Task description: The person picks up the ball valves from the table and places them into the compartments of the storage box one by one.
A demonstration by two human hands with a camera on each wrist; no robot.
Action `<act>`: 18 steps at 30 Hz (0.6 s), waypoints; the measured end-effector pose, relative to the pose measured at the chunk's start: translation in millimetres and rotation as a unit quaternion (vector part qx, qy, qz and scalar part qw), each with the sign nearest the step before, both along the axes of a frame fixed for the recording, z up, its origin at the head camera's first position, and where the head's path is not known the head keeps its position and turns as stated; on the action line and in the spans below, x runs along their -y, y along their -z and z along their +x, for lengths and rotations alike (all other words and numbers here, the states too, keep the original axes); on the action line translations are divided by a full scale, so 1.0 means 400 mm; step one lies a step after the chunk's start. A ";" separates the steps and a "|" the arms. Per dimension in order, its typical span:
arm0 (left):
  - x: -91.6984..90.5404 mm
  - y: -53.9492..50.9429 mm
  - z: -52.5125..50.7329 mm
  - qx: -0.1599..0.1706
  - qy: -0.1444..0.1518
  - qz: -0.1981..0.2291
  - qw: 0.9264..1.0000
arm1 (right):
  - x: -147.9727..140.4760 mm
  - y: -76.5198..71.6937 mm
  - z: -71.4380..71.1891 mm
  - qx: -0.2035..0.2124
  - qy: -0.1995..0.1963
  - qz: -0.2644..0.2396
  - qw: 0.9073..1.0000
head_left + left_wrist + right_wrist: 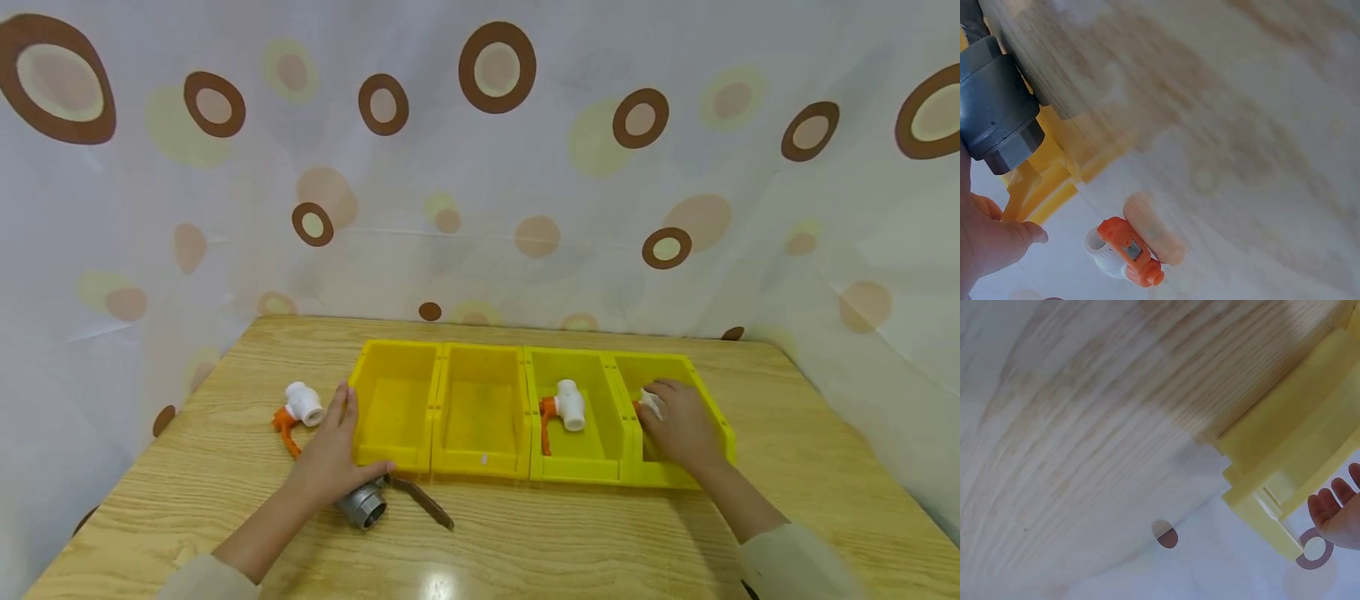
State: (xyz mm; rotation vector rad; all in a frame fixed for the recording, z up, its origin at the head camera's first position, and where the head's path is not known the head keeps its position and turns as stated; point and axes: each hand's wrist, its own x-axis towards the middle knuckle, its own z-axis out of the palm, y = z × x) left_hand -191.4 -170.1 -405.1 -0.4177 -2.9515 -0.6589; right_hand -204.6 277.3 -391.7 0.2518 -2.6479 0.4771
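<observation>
My left hand (pixel 327 454) rests against the left wall of the leftmost yellow bin (pixel 393 458), its thumb stretched over the front edge. Beneath that hand lies a grey metal ball valve (pixel 363 506) with a brown lever, partly covered. To its left is a white plastic ball valve (pixel 303 404) with an orange handle. My right hand (pixel 681 423) reaches into the rightmost yellow bin (pixel 722 417) and pinches a white ball valve (pixel 651 403) between thumb and fingers; most of this valve is hidden. Another white ball valve (pixel 572 406) with an orange handle lies in the third bin.
Four yellow bins stand joined in a row on the wooden table (pixel 540 542). The second bin (pixel 480 460) from the left has a small white mark on its front. Behind the table hangs a pale curtain (pixel 420 275) with brown rings and spots.
</observation>
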 end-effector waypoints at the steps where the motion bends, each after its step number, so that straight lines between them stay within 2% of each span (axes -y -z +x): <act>1: -0.001 -0.001 0.001 0.001 0.002 0.001 1.000 | -0.002 -0.002 0.005 -0.012 -0.002 0.002 1.000; 5: -0.002 -0.005 0.002 0.003 0.008 -0.001 1.000 | -0.009 -0.007 0.027 -0.043 -0.013 0.004 0.999; 12: 0.002 -0.009 0.003 0.000 0.006 -0.007 1.000 | -0.036 -0.002 0.052 -0.077 -0.026 0.050 0.995; 18: 0.003 -0.013 0.007 -0.015 0.020 -0.009 1.000 | -0.070 0.008 0.075 -0.068 -0.029 0.054 0.996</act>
